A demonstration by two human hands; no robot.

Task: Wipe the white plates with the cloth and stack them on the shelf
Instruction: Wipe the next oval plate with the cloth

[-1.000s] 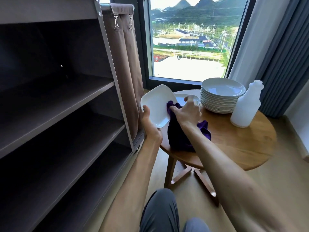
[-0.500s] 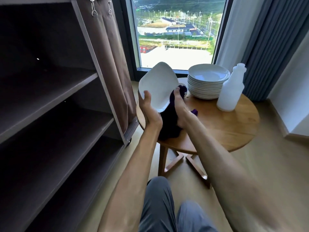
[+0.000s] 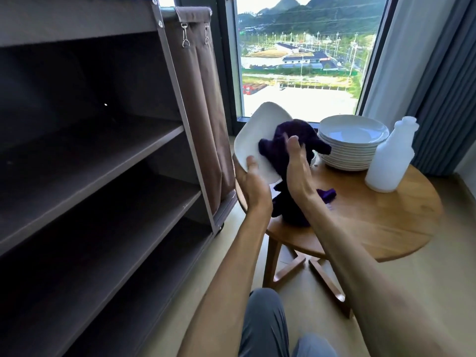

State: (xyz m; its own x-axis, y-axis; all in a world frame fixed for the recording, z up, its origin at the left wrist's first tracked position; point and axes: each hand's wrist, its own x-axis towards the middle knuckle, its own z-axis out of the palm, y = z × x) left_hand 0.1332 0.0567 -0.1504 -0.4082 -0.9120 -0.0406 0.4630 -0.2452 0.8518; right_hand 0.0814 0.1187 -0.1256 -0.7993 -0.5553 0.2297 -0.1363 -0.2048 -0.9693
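Head view, downward (forward, close)

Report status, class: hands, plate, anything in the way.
Left hand grips plate, tilted. Right hand presses cloth on it. Shelf unobstructed.

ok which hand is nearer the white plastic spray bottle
Right. The right hand presses the purple cloth left of the white plastic spray bottle; the left hand grips the tilted plate, farther left.

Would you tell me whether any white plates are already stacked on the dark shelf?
No: the dark shelf holds no plates; the stack of white plates sits on the round wooden table.
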